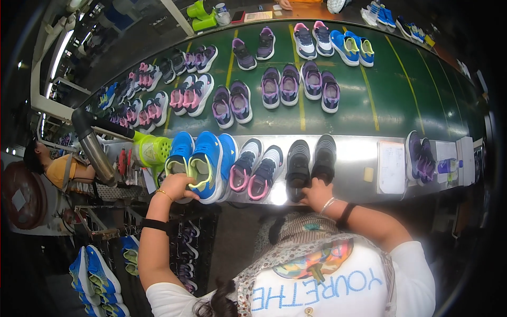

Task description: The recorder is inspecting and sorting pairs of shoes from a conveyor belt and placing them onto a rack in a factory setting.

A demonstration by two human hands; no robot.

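My left hand (177,187) is closed round the heel end of a blue sneaker (207,164) with a yellow-green lining. Another blue sneaker (180,150) stands to its left, and part of a third blue shoe (227,158) shows on its right. At the heels of two black shoes (324,158) is my right hand (318,194), its thumb and fingers gripping the heel area. Between my hands, two navy and white sneakers with pink linings (265,171) stand on the metal ledge (355,153).
Beyond the ledge, a green conveyor belt (338,124) carries several pairs of shoes. A lime-green duct nozzle (154,150) is at the left. Rightward lie a notepad (391,166), dark purple sneakers (420,157) and a bottle (448,166). Blue shoes (95,274) hang on a rack at lower left.
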